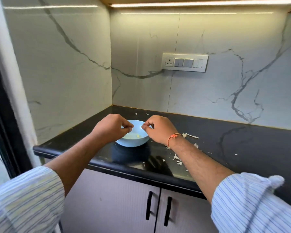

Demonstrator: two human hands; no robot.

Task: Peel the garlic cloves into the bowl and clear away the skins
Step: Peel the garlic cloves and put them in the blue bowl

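Observation:
A light blue bowl [133, 142] stands on the black counter [242, 142] near its front edge. A small yellowish garlic piece [138, 135] lies inside it. My left hand [110, 127] hovers over the bowl's left rim, and my right hand [160, 128] over its right rim. A small gap separates them. On each hand the fingers are curled, with thumb and fingertips pressed together. I see nothing between the fingertips; anything there is too small to make out. White garlic skins [190, 135] lie scattered on the counter to the right of the bowl and under my right forearm.
Marble-patterned walls close off the counter at the left and back. A switch panel [185, 62] sits on the back wall. More skin flakes [177, 159] lie near the front edge. Cabinet doors with black handles [149, 205] are below.

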